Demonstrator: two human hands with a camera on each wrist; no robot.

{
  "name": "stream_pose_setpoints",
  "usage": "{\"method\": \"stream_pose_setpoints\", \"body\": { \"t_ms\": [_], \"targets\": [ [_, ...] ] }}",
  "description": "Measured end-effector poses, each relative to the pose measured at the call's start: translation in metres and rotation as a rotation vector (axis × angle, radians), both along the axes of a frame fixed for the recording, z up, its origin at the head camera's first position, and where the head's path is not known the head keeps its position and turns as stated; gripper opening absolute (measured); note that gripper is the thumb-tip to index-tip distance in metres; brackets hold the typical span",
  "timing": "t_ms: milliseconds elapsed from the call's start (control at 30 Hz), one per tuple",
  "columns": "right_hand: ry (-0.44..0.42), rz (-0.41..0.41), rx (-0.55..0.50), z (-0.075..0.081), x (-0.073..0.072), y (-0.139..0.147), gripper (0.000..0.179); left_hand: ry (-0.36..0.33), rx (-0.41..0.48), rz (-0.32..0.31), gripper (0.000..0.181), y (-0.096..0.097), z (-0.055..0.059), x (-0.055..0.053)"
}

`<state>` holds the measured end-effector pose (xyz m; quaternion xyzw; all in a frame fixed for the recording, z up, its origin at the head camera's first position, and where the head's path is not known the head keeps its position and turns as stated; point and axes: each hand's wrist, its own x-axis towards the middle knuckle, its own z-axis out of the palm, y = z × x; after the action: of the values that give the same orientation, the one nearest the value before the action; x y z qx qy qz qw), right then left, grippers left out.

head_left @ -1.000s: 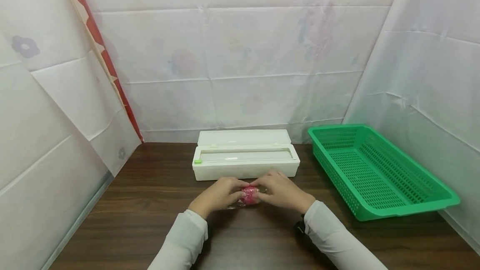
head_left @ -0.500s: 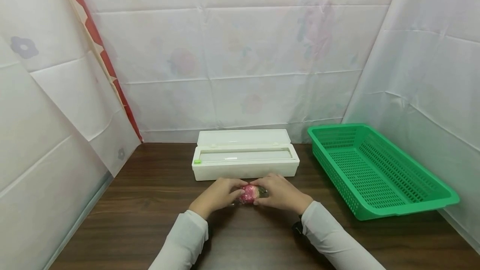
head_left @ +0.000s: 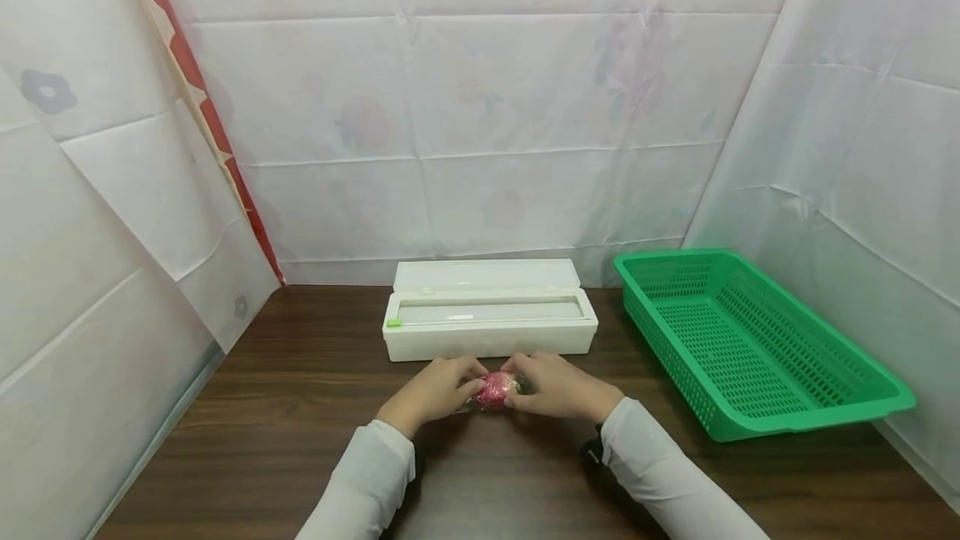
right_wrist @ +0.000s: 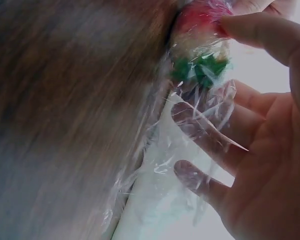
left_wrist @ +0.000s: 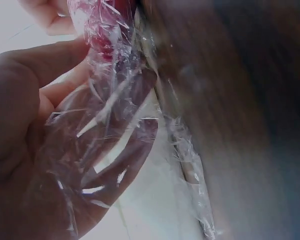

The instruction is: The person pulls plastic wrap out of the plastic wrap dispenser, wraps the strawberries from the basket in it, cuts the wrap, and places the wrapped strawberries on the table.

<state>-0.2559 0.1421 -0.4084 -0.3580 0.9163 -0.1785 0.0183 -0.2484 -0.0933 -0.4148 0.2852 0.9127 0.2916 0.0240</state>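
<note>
A red strawberry point(head_left: 495, 390) with a pale top and green leaves point(right_wrist: 210, 70) lies wrapped in clear cling film at the front of the white box. My left hand point(head_left: 433, 394) grips its left end between thumb and fingers. At the leafy end, my right hand point(head_left: 561, 390) holds it with thumb and fingertips. Loose crinkled cling film point(left_wrist: 105, 135) trails over the left fingers in the left wrist view. More film point(right_wrist: 190, 130) spreads across the right fingers in the right wrist view.
Just behind the hands stands a long white cling film dispenser box point(head_left: 487, 344), its lid point(head_left: 487, 274) raised, with a green slider point(head_left: 394, 322) at its left. A green plastic basket point(head_left: 795, 423) sits at the right on the dark wooden table point(head_left: 300, 440).
The right hand's fingers have shifted slightly on the strawberry, and more of its red and pale surface now shows between the hands. The left hand stays nearly in place.
</note>
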Motion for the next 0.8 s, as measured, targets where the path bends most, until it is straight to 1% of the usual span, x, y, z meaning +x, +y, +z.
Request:
{"method": "stream_pose_setpoints", "body": {
  "t_ms": [100, 200, 267, 333, 433, 500, 600, 700, 800],
  "targets": [
    [-0.028, 0.006, 0.002, 0.001, -0.001, 0.0, 0.034, 0.016, -0.042, 0.003, 0.021, 0.0, 0.001, 0.0],
    [-0.062, 0.004, 0.006, 0.001, -0.002, 0.0, 0.036, -0.003, -0.074, -0.007, 0.027, -0.001, 0.004, 0.002],
    [-0.075, 0.006, 0.004, 0.001, -0.002, 0.0, 0.037, -0.015, -0.09, -0.024, 0.036, -0.001, 0.005, 0.002],
    [-0.074, 0.014, -0.001, 0.001, -0.002, 0.0, 0.037, -0.005, -0.112, -0.04, 0.047, 0.001, 0.006, 0.002],
    [-0.064, 0.034, -0.012, 0.001, -0.003, 0.0, 0.036, 0.04, -0.152, -0.046, 0.056, 0.006, 0.006, 0.004],
    [-0.062, 0.039, -0.013, 0.0, -0.004, 0.0, 0.036, 0.066, -0.181, -0.028, 0.057, 0.009, 0.005, 0.005],
    [-0.066, 0.041, -0.011, 0.0, -0.003, 0.0, 0.036, 0.058, -0.196, 0.005, 0.055, 0.011, 0.004, 0.007],
    [-0.062, 0.049, -0.011, 0.0, -0.002, 0.0, 0.037, 0.044, -0.18, 0.014, 0.054, 0.011, 0.005, 0.008],
    [-0.06, 0.053, -0.01, 0.002, -0.002, 0.0, 0.037, 0.038, -0.151, 0.006, 0.054, 0.01, 0.007, 0.009]
  ]
}}
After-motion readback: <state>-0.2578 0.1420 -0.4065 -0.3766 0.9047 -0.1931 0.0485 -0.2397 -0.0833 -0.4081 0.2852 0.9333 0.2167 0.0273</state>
